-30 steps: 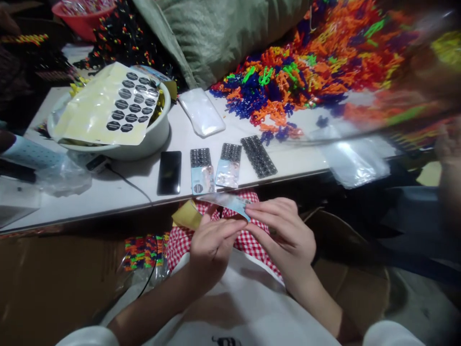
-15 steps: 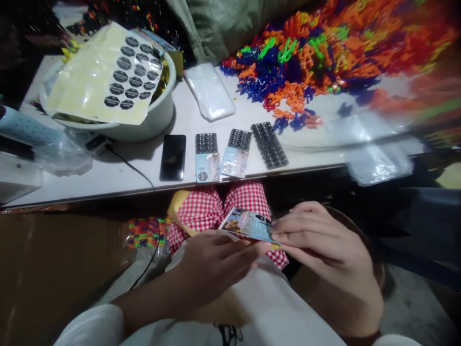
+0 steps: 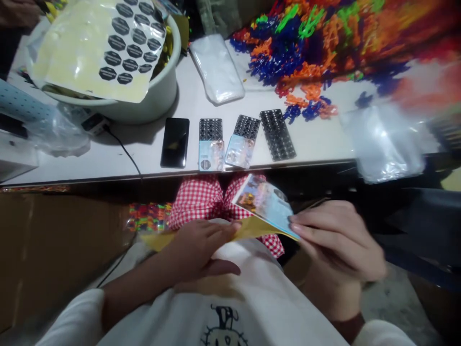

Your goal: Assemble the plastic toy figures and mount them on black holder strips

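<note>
The right hand pinches a printed card by its edge above the checked lap; the left hand touches yellow paper below, grip unclear. Beyond, a phone lies on the table.

- pretty dim overall, kinda murky under the counter
- glare on the clear plastic, faint reflection on the phone
- white tub throws a soft shadow to its right
- printed card too soft to read
- right edge's smeared, colourful pile included
</note>
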{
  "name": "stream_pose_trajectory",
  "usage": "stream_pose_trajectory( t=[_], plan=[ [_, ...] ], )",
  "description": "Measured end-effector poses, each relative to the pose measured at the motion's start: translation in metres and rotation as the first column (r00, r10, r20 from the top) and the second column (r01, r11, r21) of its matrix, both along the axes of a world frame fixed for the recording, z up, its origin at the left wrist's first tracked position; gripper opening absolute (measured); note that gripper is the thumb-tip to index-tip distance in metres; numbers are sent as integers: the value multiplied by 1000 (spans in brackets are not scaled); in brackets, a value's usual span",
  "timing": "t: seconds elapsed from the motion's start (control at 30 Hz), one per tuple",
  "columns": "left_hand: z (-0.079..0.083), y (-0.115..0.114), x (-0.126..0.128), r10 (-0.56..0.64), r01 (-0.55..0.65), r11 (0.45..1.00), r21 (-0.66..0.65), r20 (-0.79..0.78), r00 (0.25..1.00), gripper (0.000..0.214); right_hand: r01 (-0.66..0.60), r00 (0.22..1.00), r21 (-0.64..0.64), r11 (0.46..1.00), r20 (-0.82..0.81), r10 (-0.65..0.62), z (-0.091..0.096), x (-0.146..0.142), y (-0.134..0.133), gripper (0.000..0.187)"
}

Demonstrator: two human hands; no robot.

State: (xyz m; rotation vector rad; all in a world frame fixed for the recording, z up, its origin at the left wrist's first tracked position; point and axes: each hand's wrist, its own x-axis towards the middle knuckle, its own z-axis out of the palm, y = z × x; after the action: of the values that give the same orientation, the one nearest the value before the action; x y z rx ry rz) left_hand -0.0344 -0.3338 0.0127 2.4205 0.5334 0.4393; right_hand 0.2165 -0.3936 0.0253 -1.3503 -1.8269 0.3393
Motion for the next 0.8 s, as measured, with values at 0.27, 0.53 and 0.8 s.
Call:
stream_pose_trajectory(
  t=[0.27,0.53,0.8],
  plan=[
    [20,14,39,66,-67,991,-114,-12,998,24,-175,983,31,984,-49,176,12,-25,23,18],
    [16,22,44,-1,-11,995,-98,-127,992,32,-212,976,-157,965,-81,201,16,-15,26,6],
    [0,21,48,-14,1,987,-162,-79,997,31,-274,961,-227,934,-90,260,10,-6,30,8]
  ],
)
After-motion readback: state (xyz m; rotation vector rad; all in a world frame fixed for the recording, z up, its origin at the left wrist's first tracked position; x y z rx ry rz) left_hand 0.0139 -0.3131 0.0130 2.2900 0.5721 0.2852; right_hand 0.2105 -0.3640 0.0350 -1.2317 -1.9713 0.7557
